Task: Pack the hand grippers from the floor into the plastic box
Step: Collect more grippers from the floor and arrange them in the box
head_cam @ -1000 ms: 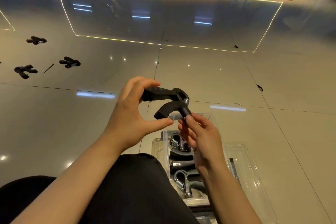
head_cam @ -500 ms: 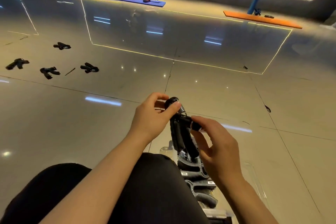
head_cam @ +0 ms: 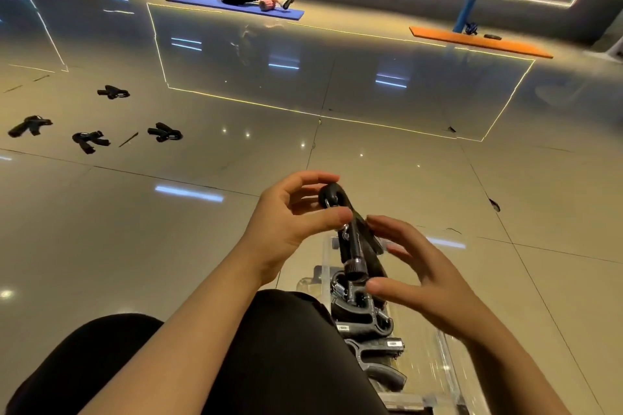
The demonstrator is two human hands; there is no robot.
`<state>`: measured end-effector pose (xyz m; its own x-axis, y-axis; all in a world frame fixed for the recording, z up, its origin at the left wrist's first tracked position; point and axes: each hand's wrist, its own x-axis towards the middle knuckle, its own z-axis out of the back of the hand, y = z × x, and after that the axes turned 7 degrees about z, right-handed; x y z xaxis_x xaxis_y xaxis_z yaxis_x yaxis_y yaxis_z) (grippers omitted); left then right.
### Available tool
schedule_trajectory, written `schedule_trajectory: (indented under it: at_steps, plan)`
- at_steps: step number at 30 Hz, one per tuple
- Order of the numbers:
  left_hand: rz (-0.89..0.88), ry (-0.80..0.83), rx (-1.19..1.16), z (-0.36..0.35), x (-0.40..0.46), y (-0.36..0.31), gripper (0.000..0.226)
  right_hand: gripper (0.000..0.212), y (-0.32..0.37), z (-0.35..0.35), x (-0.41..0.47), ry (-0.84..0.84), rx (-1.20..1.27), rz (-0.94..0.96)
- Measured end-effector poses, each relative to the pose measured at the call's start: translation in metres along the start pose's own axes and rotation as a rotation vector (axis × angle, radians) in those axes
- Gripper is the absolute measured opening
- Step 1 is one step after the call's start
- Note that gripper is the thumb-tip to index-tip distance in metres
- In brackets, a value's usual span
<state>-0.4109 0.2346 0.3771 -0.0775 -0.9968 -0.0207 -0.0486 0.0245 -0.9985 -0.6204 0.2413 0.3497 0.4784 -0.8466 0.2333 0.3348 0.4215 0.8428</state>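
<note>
A black hand gripper [head_cam: 354, 239] hangs handles-down over the clear plastic box [head_cam: 445, 360]. My left hand [head_cam: 290, 222] pinches its spring end between thumb and fingers. My right hand [head_cam: 421, 280] hovers beside the handles with spread, relaxed fingers and holds nothing. Several black grippers [head_cam: 367, 320] lie stacked inside the box, partly hidden by my knee. Several more grippers lie on the floor at the far left, among them one [head_cam: 165, 132], another [head_cam: 89, 141] and a third [head_cam: 30, 125].
My dark-clothed knees [head_cam: 253, 357] fill the bottom of the view, against the box's left side. A thin stick [head_cam: 128, 139] lies among the floor grippers. A person sits on a blue mat [head_cam: 236, 7] far off; an orange mat [head_cam: 478, 42] lies at the right.
My right hand has let go of the gripper's handle and opened beside it. My left hand still holds the top, and the view has tilted up.
</note>
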Motion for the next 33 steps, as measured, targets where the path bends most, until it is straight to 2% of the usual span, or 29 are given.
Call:
schedule_trajectory:
  at_steps: [5,8,10,14,18,21,24,29,31,33]
  plan:
    - [-0.031,0.119,-0.018,-0.004,-0.003,-0.001,0.044,0.087,-0.008,0.012,-0.011,0.08,-0.002,-0.042]
    - [-0.041,0.164,-0.012,-0.006,-0.004,0.001,0.043,0.075,-0.01,0.006,-0.013,0.064,0.03,-0.038]
    - [-0.049,0.185,0.111,-0.007,-0.006,0.003,0.045,0.068,-0.017,0.003,-0.013,0.034,0.001,-0.028]
    - [-0.056,0.198,0.53,-0.006,-0.004,0.015,0.054,0.069,-0.045,0.009,-0.022,0.019,-0.154,-0.055]
    - [0.057,0.142,0.728,0.018,-0.003,0.034,0.073,0.075,-0.083,0.024,-0.034,0.152,-0.382,-0.217]
    - [0.107,0.224,0.888,0.029,0.001,0.044,0.059,0.079,-0.119,0.03,-0.028,0.264,-0.681,-0.324]
    - [0.121,0.367,1.092,0.033,0.011,0.053,0.049,0.076,-0.165,0.027,-0.006,0.316,-0.858,-0.367]
    - [0.267,0.46,1.164,0.058,0.019,0.071,0.051,0.071,-0.241,-0.003,0.042,0.313,-0.918,-0.393]
    - [0.299,0.426,1.142,0.074,0.019,0.076,0.049,0.068,-0.264,-0.019,0.056,0.341,-0.922,-0.396]
    - [0.304,0.379,1.121,0.089,0.021,0.082,0.061,0.066,-0.282,-0.031,0.063,0.367,-0.938,-0.398]
